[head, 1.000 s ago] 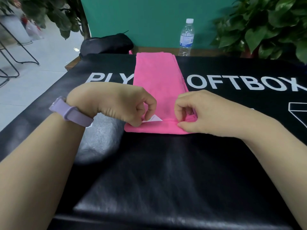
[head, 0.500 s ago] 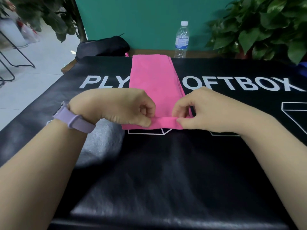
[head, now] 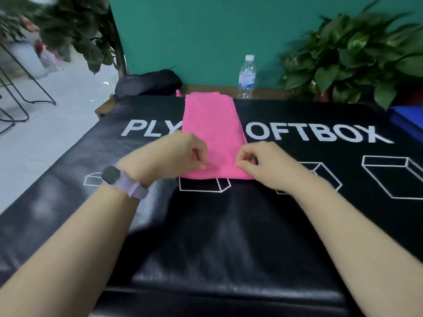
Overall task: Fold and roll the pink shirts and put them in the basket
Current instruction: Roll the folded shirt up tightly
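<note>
Your hands pinch the shirt's near end.
Your left hand (head: 183, 154) and right hand (head: 263, 162), fingers curled, grip the near edge of the long folded pink fabric shirt (head: 214, 133), which lies on the black padded mat (head: 229, 236); a clear plastic water bottle (head: 246, 77) stands beyond the shirt's far end.

You've got one view only, the head camera: it rides above your forearms, looking forward and down across the black padded table top (head: 206, 243), close in on the near edge, facing the teal wall (head: 206, 30) beyond.
</note>
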